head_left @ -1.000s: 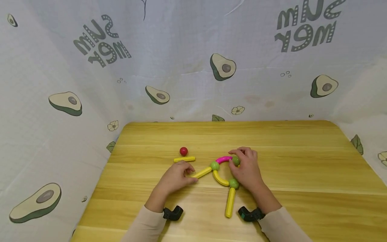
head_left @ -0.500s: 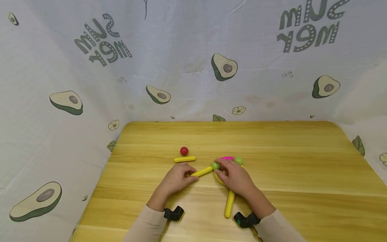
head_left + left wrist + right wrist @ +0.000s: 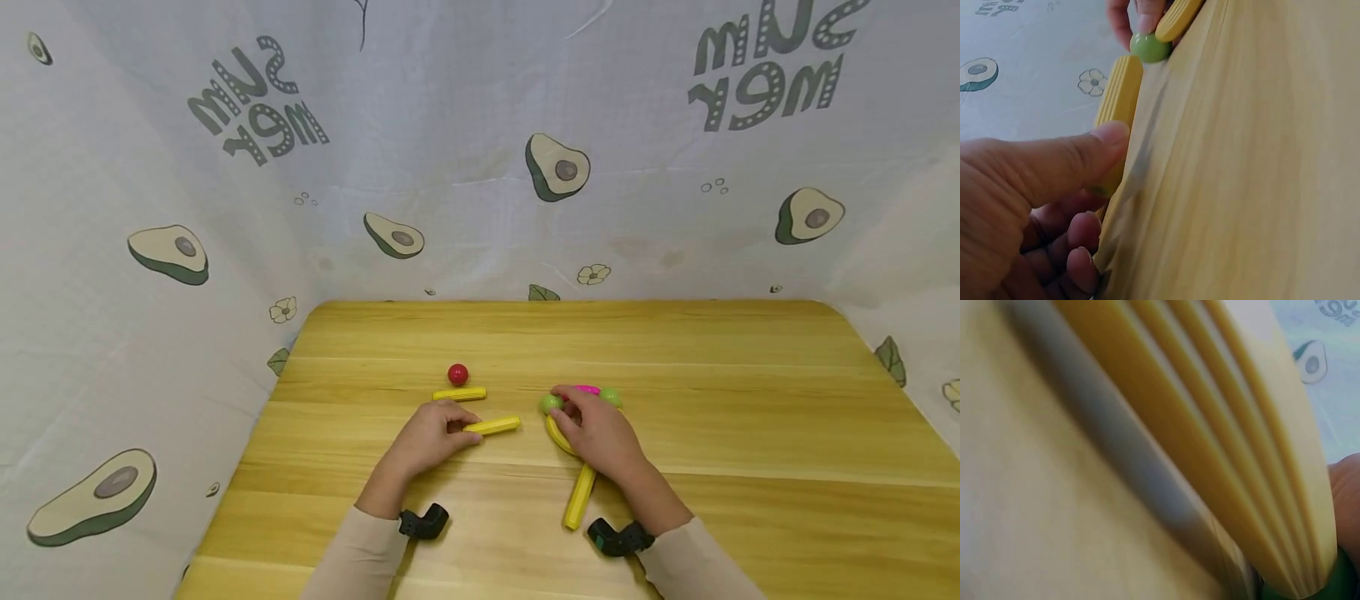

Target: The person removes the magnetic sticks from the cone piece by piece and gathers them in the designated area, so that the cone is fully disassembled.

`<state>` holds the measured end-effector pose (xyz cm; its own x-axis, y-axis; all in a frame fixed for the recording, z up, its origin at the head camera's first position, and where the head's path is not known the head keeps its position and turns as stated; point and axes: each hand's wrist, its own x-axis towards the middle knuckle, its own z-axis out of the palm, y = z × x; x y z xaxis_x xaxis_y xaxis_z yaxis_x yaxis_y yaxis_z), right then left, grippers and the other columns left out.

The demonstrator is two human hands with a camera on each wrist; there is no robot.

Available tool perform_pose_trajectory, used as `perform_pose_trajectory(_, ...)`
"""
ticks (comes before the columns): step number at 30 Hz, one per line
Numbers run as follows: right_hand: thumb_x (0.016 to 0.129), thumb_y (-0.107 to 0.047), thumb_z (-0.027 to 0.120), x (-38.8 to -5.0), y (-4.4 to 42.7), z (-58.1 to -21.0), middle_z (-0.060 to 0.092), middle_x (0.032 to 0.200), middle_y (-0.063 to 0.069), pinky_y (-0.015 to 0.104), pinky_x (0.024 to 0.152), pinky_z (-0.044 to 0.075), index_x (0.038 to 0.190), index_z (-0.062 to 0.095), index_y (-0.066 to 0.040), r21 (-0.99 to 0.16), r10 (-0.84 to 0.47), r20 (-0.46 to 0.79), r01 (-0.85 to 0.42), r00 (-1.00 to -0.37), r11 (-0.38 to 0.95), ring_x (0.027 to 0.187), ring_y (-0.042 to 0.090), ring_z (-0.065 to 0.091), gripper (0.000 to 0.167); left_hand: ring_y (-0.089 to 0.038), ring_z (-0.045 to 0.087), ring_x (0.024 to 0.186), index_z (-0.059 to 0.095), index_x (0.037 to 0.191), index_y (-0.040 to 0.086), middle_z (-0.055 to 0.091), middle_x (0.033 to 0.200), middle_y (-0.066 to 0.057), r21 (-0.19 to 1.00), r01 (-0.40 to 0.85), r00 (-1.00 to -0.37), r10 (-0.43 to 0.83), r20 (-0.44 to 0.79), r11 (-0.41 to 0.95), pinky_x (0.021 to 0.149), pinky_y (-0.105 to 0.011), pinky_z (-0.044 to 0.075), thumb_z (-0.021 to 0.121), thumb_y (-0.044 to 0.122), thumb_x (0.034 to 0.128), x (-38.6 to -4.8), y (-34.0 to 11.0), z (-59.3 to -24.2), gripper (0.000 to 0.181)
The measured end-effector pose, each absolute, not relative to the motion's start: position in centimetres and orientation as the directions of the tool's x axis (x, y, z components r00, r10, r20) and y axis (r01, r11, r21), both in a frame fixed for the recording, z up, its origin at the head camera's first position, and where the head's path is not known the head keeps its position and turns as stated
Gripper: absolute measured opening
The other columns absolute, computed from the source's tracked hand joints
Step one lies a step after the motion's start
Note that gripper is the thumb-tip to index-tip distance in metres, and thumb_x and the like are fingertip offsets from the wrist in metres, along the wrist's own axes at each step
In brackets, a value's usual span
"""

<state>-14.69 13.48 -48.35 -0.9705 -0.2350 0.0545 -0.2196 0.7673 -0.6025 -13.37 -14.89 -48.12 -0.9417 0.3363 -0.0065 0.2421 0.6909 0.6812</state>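
Note:
My left hand (image 3: 431, 437) pinches a straight yellow ridged rod (image 3: 497, 426) near one end; the left wrist view shows the thumb on this rod (image 3: 1121, 94). A gap separates the rod's far end from a green ball (image 3: 551, 405). My right hand (image 3: 600, 433) holds that ball between thumb and fingers. The ball joins a curved yellow piece (image 3: 558, 435) and a pink curved piece (image 3: 588, 389), which leads to a second green ball (image 3: 611, 397). Another straight yellow rod (image 3: 579, 497) sticks out toward me, large in the right wrist view. The right hand hides part of the ring.
A red ball (image 3: 457, 374) and a loose yellow rod (image 3: 460, 394) lie beyond my left hand on the wooden table (image 3: 720, 400). A white curtain (image 3: 465, 100) with avocado prints hangs behind the table. Each wrist wears a black camera.
The right hand has moved from the ring's right side to the left green ball. The left hand's rod has come off that ball, and the ring has shifted right.

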Motion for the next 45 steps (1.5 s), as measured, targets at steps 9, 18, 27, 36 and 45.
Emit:
perform_pose_trajectory(9,0.099,-0.026,0.067,-14.9,13.9,-48.4,0.069,0.092,0.000,0.032,0.072,0.051,0.128,0.067,-0.010,-0.611,-0.233,0.073,-0.228,-0.970,0.758,0.079,0.012,0.060,0.033,-0.008,0.051,0.072,0.079,0.104,0.016,0.062,0.087,0.006,0.592,0.149,-0.985,0.170,0.021,0.792,0.064,-0.021,0.044,0.084,0.025,0.0859,-13.7,-16.5,-47.5,0.021)
perform_pose_trajectory(18,0.100,-0.027,0.066,-14.9,13.9,-48.3,0.068,0.091,-0.001,0.032,0.072,0.050,0.130,0.066,-0.010,-0.605,-0.216,0.068,-0.213,-0.974,0.768,0.079,0.012,0.059,0.035,-0.008,0.050,0.072,0.078,0.102,0.015,0.066,0.100,0.001,0.541,0.133,-0.991,0.120,0.059,0.831,0.065,-0.024,0.045,0.085,0.022,0.0850,-13.7,-17.2,-47.3,0.019)
perform_pose_trajectory(27,0.099,-0.027,0.066,-14.9,13.8,-48.1,0.068,0.090,0.001,0.029,0.067,0.048,0.138,0.058,-0.007,-0.615,-0.157,0.052,-0.155,-0.986,0.773,0.073,0.012,0.058,0.045,-0.009,0.049,0.071,0.078,0.100,0.014,0.063,0.096,0.000,0.511,0.164,-0.986,0.119,0.120,0.844,0.064,-0.024,0.044,0.083,0.018,0.0861,-13.6,-17.1,-47.4,0.016)
perform_pose_trajectory(36,0.092,-0.017,0.069,-14.5,16.4,-45.4,0.063,0.085,0.000,0.026,0.069,0.046,0.095,0.061,-0.012,-0.664,-0.308,-0.072,-0.185,-0.949,0.725,0.077,0.013,0.055,0.010,-0.008,0.048,0.070,0.077,0.100,0.015,0.064,0.098,0.001,0.519,0.173,-0.983,0.117,0.138,0.837,0.063,-0.023,0.044,0.084,0.021,0.0857,-13.6,-17.0,-47.6,0.017)
perform_pose_trajectory(45,0.081,-0.005,0.073,-14.0,18.2,-43.5,0.067,0.096,-0.002,0.034,0.079,0.050,0.099,0.069,-0.013,-0.661,-0.532,-0.261,-0.252,-0.806,0.707,0.088,0.016,0.056,0.020,-0.009,0.052,0.076,0.077,0.102,0.015,0.065,0.099,0.000,0.496,0.177,-0.982,0.119,0.147,0.850,0.071,-0.027,0.049,0.084,0.022,0.0854,-13.7,-17.0,-47.9,0.020)
